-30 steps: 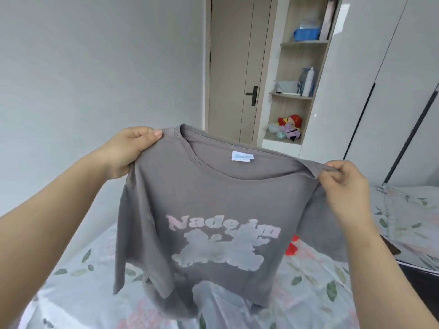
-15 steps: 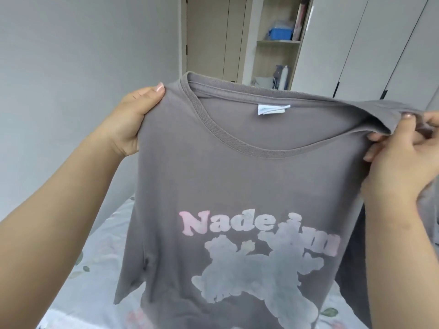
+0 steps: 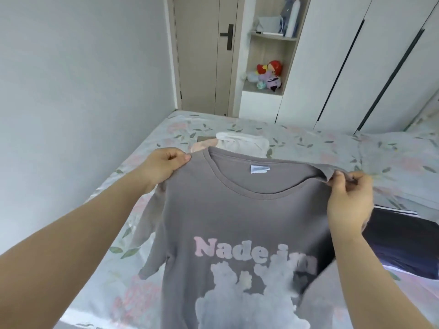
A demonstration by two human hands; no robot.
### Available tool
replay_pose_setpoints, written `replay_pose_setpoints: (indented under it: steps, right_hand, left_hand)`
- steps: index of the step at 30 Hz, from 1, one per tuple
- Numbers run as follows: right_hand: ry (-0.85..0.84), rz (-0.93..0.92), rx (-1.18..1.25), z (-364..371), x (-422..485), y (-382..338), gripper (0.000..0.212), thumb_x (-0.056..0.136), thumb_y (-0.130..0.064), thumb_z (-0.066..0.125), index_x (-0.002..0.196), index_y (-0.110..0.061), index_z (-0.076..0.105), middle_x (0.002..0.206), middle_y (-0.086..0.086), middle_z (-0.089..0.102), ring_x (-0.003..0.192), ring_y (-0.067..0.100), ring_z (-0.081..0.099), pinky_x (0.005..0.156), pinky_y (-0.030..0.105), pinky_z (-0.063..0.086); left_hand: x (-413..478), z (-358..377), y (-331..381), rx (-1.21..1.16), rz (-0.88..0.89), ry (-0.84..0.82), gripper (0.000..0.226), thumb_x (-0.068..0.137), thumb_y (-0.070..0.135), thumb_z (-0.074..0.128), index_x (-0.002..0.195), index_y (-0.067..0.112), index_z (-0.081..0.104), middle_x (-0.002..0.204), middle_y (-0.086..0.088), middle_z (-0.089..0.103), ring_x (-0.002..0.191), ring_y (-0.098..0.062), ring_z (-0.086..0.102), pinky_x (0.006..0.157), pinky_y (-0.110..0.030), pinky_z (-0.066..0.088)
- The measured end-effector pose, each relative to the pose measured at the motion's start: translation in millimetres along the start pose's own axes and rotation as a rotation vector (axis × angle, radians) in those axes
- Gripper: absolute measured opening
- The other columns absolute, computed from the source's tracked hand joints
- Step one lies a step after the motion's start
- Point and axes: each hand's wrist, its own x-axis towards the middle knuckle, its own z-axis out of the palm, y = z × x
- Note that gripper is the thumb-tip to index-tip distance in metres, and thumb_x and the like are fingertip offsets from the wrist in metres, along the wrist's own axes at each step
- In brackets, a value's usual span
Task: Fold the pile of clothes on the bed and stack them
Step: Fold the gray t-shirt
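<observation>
The grey cotton T-shirt with pink lettering (image 3: 237,217) hangs spread out above the floral-sheeted bed (image 3: 308,143), printed side facing the wearer of the camera. The left hand (image 3: 164,166) pinches its left shoulder seam; the right hand (image 3: 349,203) grips its right shoulder (fabric bunched between the fingers). Just beyond its collar lie folded white and pink clothes (image 3: 244,142); a dark navy garment (image 3: 403,245) lies at its right.

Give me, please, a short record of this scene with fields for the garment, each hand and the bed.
garment: grey T-shirt, held up, print toward camera
left hand: grips one shoulder of the shirt
right hand: pinches the other shoulder
bed: floral sheet; white garment behind the shirt, dark garment at right
</observation>
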Motion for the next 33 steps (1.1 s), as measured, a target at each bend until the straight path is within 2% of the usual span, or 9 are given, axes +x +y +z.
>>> replay_pose_setpoints:
  steps: [5,9,13,18,20,23,25,28,33]
  right_hand:
    - [-0.117,0.077,-0.181,61.7,53.2,64.2,0.027,0.096,-0.029,0.050,0.113,-0.008,0.049,0.104,0.006,0.066,0.101,0.025,0.057,0.076,0.023,0.031]
    - [-0.244,0.144,-0.354,117.9,94.6,125.4,0.027,0.097,-0.030,0.048,0.111,-0.007,0.052,0.095,0.007,0.065,0.096,0.032,0.057,0.083,0.038,0.040]
    - [-0.364,0.213,-0.462,171.5,122.3,176.6,0.024,0.098,-0.028,0.044,0.109,-0.009,0.051,0.089,0.002,0.060,0.081,0.023,0.045,0.070,0.030,0.028]
    - [-0.483,0.295,-0.549,223.0,137.5,239.6,0.029,0.098,-0.033,0.043,0.113,-0.009,0.050,0.097,0.010,0.062,0.083,0.027,0.047,0.071,0.031,0.030]
    - [-0.547,0.341,-0.549,238.8,136.1,263.6,0.035,0.098,-0.031,0.045,0.126,-0.012,0.045,0.109,0.009,0.061,0.093,0.029,0.051,0.076,0.029,0.029]
    - [-0.699,0.389,-0.477,261.4,117.8,293.3,0.061,0.094,-0.023,0.050,0.148,-0.021,0.021,0.138,0.003,0.048,0.120,0.030,0.049,0.092,0.033,0.034]
    - [-0.755,0.388,-0.498,273.5,91.1,303.8,0.066,0.093,-0.018,0.049,0.150,-0.025,0.016,0.141,0.004,0.045,0.121,0.030,0.050,0.095,0.036,0.036]
    - [-0.803,0.313,-0.540,284.8,32.8,308.8,0.062,0.092,-0.012,0.045,0.148,-0.023,0.024,0.132,0.005,0.051,0.119,0.028,0.051,0.097,0.040,0.038]
    - [-1.134,0.312,-0.791,304.3,-64.2,314.6,0.061,0.096,-0.014,0.038,0.150,-0.031,0.015,0.159,-0.006,0.011,0.144,0.019,0.012,0.110,0.048,0.025]
  left_hand:
    - [87.4,48.6,-47.4,0.123,-0.106,0.019,0.013,0.090,0.024,0.062,0.078,0.021,0.066,0.082,-0.005,0.060,0.070,-0.023,0.053,0.062,-0.036,0.045]
    - [158.2,90.3,-90.3,0.191,-0.181,0.047,0.013,0.092,0.023,0.060,0.079,0.020,0.063,0.068,0.001,0.051,0.052,-0.017,0.042,0.043,-0.023,0.034]
    - [221.1,122.0,-136.9,0.272,-0.200,0.062,0.010,0.092,0.023,0.059,0.084,0.018,0.063,0.069,0.005,0.050,0.061,-0.013,0.045,0.051,-0.023,0.035]
    - [275.1,155.2,-196.9,0.382,-0.204,0.065,0.011,0.093,0.022,0.056,0.088,0.017,0.063,0.069,0.006,0.050,0.067,-0.013,0.046,0.054,-0.020,0.033]
    - [288.2,167.9,-221.2,0.347,-0.213,0.036,0.012,0.094,0.021,0.055,0.101,0.020,0.064,0.079,0.005,0.056,0.075,-0.015,0.050,0.059,-0.020,0.038]
    - [295.9,184.0,-260.5,0.326,-0.240,-0.076,0.042,0.096,0.022,0.049,0.138,0.025,0.044,0.126,0.006,0.052,0.113,-0.014,0.049,0.091,-0.026,0.041]
    - [291.9,187.3,-285.3,0.384,-0.270,-0.070,0.048,0.099,0.021,0.042,0.145,0.026,0.033,0.146,0.003,0.039,0.131,-0.018,0.039,0.107,-0.032,0.032]
    - [274.9,176.7,-324.6,0.388,-0.386,0.080,0.046,0.099,0.018,0.038,0.145,0.025,0.034,0.147,-0.003,0.035,0.128,-0.024,0.042,0.106,-0.040,0.036]
    - [234.3,158.7,-386.5,0.294,-0.660,0.259,0.047,0.097,0.012,0.038,0.143,0.021,0.034,0.141,-0.007,0.039,0.118,-0.030,0.048,0.094,-0.043,0.044]
